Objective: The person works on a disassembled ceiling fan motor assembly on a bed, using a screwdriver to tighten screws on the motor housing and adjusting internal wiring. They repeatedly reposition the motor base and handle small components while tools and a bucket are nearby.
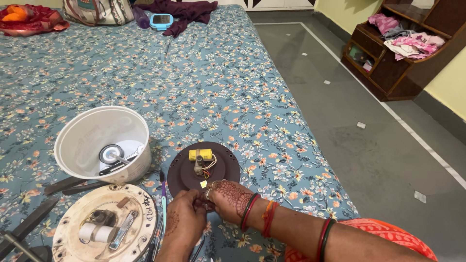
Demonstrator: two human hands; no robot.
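A dark brown round disc [180,174] lies on the flowered bedsheet, with a yellow block [200,154], a short metal post and thin coloured wires at its middle. Both hands meet at the disc's near rim. My left hand [184,221] comes up from below, fingers curled in. My right hand [229,196], patterned with henna and with red bangles on the wrist, reaches in from the right. Their fingertips pinch a small part between them; the fingers hide what it is.
A white bowl-shaped cover [97,127] holding a round part and tools stands left of the disc. Below it lies a white round plate [73,213] with metal fittings. Dark tools [68,185] and a blue-handled tool [163,206] lie nearby. The bed edge drops to a grey floor [369,145] on the right.
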